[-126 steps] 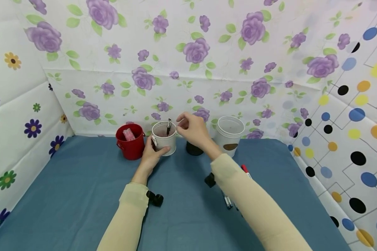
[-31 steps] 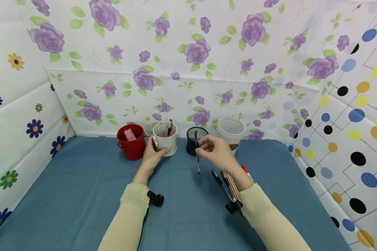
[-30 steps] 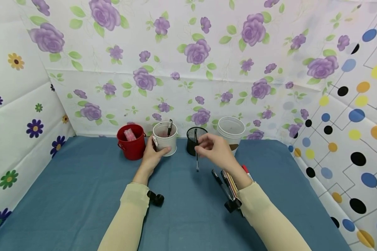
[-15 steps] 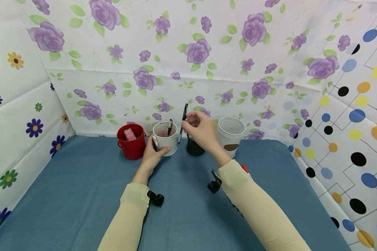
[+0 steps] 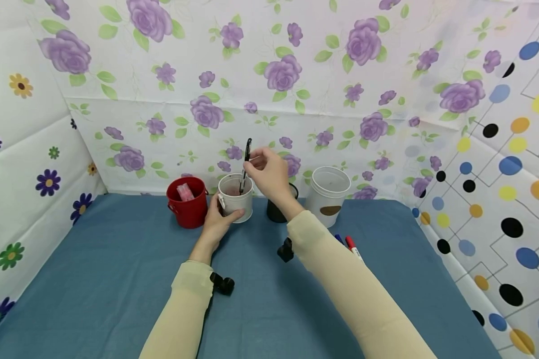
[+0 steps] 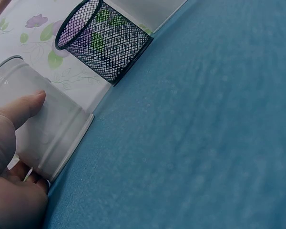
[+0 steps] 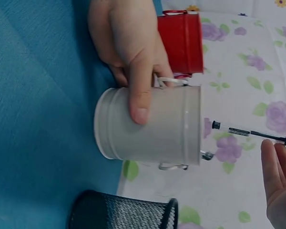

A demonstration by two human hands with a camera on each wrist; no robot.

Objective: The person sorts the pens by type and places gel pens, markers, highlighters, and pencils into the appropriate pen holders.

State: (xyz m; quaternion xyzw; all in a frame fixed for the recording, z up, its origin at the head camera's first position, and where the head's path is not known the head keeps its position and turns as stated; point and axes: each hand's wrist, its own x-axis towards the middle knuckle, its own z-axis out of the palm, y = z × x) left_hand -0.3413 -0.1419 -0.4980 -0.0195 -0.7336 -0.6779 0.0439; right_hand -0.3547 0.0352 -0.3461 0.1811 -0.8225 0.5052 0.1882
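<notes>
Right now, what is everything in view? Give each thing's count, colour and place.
white bucket: one, white, back row on the cloth, gripped by the left hand.
pen: one, black, upright above the white bucket, pinched by the right hand.
red bucket: one, red, left of the white bucket, something pink inside.
mesh cup: one, black, right of the white bucket.
plastic tub: one, whitish, rightmost in the row.
markers: at least two, red- and blue-capped, beside the right forearm.
table cloth: one, blue.
left hand: grips the white bucket.
right hand: pinches the pen.
</notes>
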